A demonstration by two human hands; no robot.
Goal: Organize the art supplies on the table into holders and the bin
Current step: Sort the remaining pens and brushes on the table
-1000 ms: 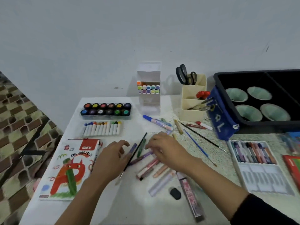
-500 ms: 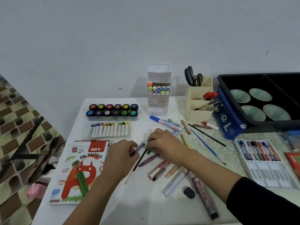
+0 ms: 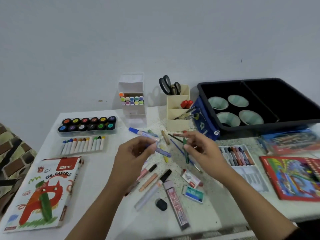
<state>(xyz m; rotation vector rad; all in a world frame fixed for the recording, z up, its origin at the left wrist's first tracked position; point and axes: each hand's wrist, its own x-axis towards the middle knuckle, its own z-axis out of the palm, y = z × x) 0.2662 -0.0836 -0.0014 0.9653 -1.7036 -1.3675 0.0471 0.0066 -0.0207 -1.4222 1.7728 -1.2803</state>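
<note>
White table (image 3: pixel 97 170), speckled toward the back edge, with a plain pale wall behind it.

Left hand (image 3: pixel 133 156): thumb and fingertips pinch one end of a purple stick (image 3: pixel 163 152). The stick juts out sideways over the middle of the table, clear of the surface. Right hand (image 3: pixel 204 151): fingertips are clamped near the top of a green pen (image 3: pixel 186 153), which hangs almost upright.

Risks:
- Both grips are thin end-pinches on smooth round barrels. A slip would drop either one into the loose pile (image 3: pixel 152 177) below and scatter it.
- The round pieces there, e.g. the clear lead tube (image 3: pixel 175 200), could roll toward the front edge if knocked.
- The cream holder (image 3: pixel 178 122) at the back edge already holds scissors (image 3: pixel 170 87) and has brushes sticking out. Reaching in with both hands loaded could snag them or tip it.
- Whether the purple stick is wax or a marker can't be told, so the wrong slot is possible.

Materials: the cream holder looks like matte rigid plastic with stepped compartments. The clear holder (image 3: pixel 133 111) to its left is boxy, with marker caps stacked in it. The black bin (image 3: pixel 259 125) at the back right corner is glossy, with pale cups inside. A flat cardboard pastel box (image 3: pixel 43 193) sits at the front left corner.
</note>
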